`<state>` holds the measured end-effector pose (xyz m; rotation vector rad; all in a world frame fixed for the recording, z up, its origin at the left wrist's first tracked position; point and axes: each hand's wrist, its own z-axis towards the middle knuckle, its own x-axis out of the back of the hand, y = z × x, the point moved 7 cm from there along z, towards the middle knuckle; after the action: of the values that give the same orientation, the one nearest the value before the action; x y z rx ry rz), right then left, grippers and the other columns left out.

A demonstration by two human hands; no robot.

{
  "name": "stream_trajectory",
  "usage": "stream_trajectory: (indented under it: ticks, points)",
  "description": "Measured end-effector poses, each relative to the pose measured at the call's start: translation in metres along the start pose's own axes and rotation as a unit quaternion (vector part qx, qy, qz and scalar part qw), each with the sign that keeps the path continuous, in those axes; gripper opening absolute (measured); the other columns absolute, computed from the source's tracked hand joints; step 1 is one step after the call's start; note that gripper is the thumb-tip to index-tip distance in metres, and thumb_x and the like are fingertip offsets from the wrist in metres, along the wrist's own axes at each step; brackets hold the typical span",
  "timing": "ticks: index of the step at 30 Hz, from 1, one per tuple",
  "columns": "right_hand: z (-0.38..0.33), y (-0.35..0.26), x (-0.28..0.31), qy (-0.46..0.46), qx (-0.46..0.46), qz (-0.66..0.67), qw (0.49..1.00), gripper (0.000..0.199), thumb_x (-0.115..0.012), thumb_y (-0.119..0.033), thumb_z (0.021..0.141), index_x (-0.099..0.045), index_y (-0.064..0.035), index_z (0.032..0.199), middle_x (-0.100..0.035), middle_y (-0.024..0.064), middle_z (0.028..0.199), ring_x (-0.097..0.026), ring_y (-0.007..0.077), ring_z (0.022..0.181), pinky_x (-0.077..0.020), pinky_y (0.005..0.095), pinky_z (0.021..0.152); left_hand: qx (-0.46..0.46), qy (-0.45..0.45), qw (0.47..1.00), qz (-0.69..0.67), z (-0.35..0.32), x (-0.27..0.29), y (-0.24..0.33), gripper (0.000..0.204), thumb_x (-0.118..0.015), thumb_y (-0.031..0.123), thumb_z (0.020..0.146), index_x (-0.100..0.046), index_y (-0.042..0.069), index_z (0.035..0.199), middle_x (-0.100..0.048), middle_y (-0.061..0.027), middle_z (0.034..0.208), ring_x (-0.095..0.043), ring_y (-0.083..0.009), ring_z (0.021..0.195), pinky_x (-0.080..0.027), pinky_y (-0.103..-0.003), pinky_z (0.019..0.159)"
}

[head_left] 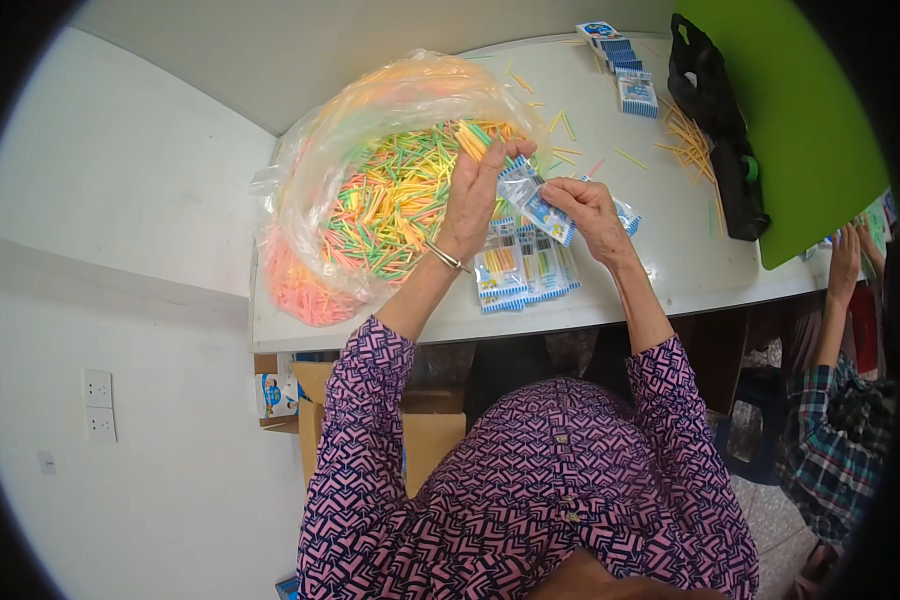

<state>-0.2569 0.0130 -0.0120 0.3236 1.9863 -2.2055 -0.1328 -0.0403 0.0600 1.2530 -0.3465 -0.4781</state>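
Filled packets [523, 268] lie stacked near desk [670, 270] edge. Left hand [475, 200] fingers grip sticks [473, 138]; right hand [592, 210] fingers pinch open packet [542, 205]. Bag [370, 180] remains mostly full; much left.

Bare table [670, 260] right of hands, stick bag [370, 190] blocking left

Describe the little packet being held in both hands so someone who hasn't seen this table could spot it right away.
Start at the big clear plastic bag of coloured sticks on the white table. Just right of it, the left hand and right hand hold a small blue-and-white packet between them. Unlike the similar packets piled flat below, it is lifted off the table.
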Motion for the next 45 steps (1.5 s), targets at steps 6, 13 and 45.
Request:
stream_trajectory:
  ticks: [6, 13, 45]
  points:
    - [-0.005, 0.0, 0.001, 0.017, 0.025, -0.04, 0.999, 0.022, -0.061, -0.016, 0.087, -0.067, 0.0019, 0.099, -0.064, 0.0001, 0.083, -0.056, 0.0051, 0.076, -0.0439, 0.0189, 0.07, 0.063, -0.034, 0.997, -0.034, -0.011, -0.009, -0.002, 0.037, -0.041, 0.03, 0.097, -0.061, -0.001, 0.103, -0.061, -0.0047, 0.095, -0.054, -0.0098, 0.086, -0.044, -0.024, 0.078]
    - [-0.007, 0.002, 0.003, 0.027, 0.036, -0.047, 0.998, 0.022, -0.061, -0.015, 0.088, -0.067, 0.0022, 0.1, -0.064, -0.0001, 0.083, -0.055, 0.0053, 0.078, -0.043, 0.0191, 0.072, 0.036, -0.145, 0.987, 0.056, -0.013, -0.008, -0.003, 0.039, -0.037, 0.032, 0.098, -0.042, 0.002, 0.123, -0.054, -0.008, 0.114, -0.05, -0.014, 0.105, -0.042, -0.029, 0.09]
    - [0.002, 0.007, -0.016, -0.06, -0.055, -0.086, 0.993, 0.031, -0.072, -0.03, 0.078, -0.07, -0.0006, 0.085, -0.064, -0.0004, 0.07, -0.052, 0.0037, 0.063, -0.0395, 0.0199, 0.058, 0.035, -0.084, 0.987, 0.131, 0.005, 0.005, -0.008, 0.041, -0.068, 0.006, 0.079, -0.045, 0.006, 0.113, -0.057, -0.0035, 0.1, -0.058, -0.0103, 0.089, -0.049, -0.023, 0.076]
